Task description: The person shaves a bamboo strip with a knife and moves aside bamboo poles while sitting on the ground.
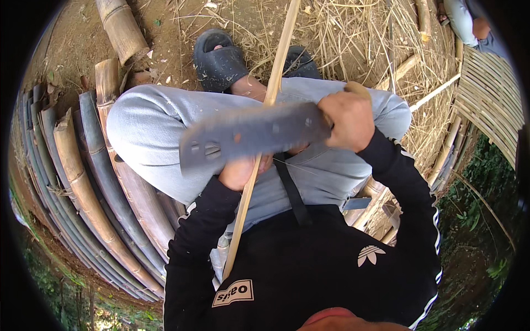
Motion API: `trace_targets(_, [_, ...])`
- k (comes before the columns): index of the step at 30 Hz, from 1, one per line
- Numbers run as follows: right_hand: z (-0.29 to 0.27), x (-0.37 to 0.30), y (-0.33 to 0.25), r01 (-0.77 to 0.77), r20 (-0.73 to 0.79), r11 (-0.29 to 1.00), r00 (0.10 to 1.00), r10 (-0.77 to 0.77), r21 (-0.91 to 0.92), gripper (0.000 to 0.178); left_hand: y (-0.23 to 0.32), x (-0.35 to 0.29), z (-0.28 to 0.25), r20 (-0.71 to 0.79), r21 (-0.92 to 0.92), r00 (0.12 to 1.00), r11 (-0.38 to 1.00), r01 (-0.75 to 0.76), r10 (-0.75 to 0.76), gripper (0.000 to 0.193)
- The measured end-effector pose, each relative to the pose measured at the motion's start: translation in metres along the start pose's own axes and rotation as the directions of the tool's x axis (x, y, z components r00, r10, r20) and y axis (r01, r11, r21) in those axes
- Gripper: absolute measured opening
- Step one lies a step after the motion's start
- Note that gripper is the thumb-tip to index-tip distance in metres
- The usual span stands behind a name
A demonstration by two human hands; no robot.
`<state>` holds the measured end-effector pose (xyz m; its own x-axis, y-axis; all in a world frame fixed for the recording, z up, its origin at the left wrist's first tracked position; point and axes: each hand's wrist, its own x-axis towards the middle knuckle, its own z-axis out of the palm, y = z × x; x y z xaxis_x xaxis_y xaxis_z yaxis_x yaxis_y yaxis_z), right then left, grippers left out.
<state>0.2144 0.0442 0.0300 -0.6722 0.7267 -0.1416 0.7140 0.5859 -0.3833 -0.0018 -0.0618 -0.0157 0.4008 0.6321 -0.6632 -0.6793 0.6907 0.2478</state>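
My right hand (350, 120) is closed round the handle of a broad, dark cleaver-like knife (259, 132). Its wide blade points left across my lap and is slightly smeared by motion. A long, pale bamboo strip (281, 52) slants from beyond my feet down to my chest, crossing beneath the blade. Just below the blade, my left hand (238, 173) is closed on the strip, with part of its fingers hidden by the knife. Whether the blade's edge touches the strip I cannot tell.
Thick bamboo poles (118, 182) lie side by side at my left. Another cut bamboo piece (121, 30) rests on the earth at the far left. Straw-like shavings (353, 38) litter the ground ahead. Far right, a person (469, 25) is near a slatted bamboo panel (488, 91).
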Motion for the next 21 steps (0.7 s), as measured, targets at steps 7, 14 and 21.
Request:
trace_targets(7, [0.008,0.011,0.021,-0.12,-0.096,0.991,0.989,0.114,-0.06,0.017,0.018,0.002,0.012,-0.002,0.037,0.997,0.997,0.072,-0.072,0.032])
trace_targets(14, [0.01,0.009,0.037,-0.154,-0.112,0.986,0.983,0.147,-0.057,0.016,0.013,0.0,0.009,0.011,0.08,0.999,0.996,0.049,-0.05,0.037])
trace_targets(21, [0.005,0.027,0.051,-0.16,-0.14,0.979,0.98,0.142,-0.127,0.011,0.012,0.003,0.005,0.008,0.114,0.998,0.992,0.058,-0.059,0.043])
